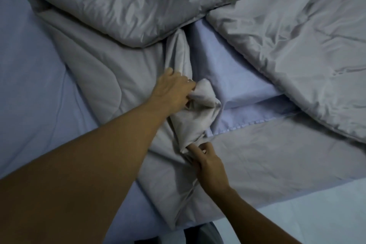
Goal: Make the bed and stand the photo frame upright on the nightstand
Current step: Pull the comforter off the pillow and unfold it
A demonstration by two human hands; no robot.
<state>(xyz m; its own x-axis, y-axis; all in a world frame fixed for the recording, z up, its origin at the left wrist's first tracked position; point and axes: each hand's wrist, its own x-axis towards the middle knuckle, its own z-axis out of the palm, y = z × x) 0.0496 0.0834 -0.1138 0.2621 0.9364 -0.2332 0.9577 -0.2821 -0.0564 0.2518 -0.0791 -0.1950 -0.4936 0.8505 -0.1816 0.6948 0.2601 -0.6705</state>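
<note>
While comforter lies crumpled across blue sheet, left hand grip closed on bunched corner, right hand pinching lower fold. Risk: pulling w/ twisted corner = lopsided spread. Photo frame, nightstand not in view.

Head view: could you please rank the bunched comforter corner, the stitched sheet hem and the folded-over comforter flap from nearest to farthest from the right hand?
From the right hand:
1. Bunched comforter corner, pinched at its lower tip, just above the hand.
2. Stitched sheet hem, up and to the right.
3. Folded-over comforter flap, far up and left.
</note>
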